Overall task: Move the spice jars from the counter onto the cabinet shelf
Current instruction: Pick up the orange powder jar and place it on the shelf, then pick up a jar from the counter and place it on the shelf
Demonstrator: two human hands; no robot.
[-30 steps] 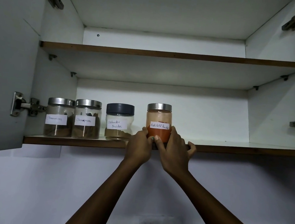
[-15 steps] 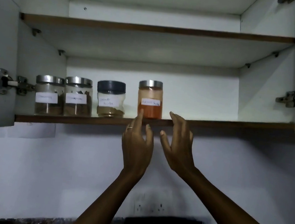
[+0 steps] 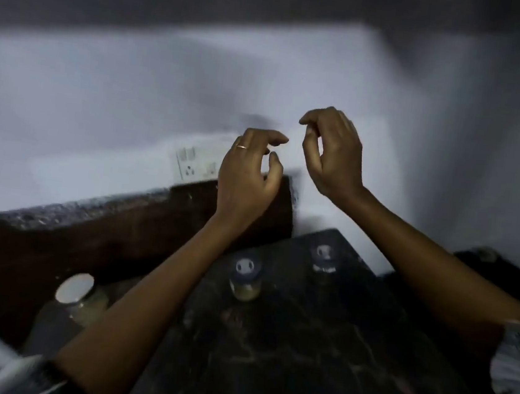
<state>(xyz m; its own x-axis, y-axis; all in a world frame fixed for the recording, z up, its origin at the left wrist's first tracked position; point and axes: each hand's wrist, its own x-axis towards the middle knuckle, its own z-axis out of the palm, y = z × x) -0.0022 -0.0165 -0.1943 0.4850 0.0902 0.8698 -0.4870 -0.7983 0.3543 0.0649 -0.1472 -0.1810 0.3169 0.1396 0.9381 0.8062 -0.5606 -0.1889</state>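
Dark stone counter [image 3: 316,349] holds three spice jars: a middle jar [image 3: 245,278], a far jar [image 3: 323,256] and a silver-lidded jar [image 3: 76,295] at left. Both the left hand [image 3: 248,176] and right hand [image 3: 335,153] are empty, fingers loosely curled, well above them. Better to lower onto one jar and grip its body, not the lid.
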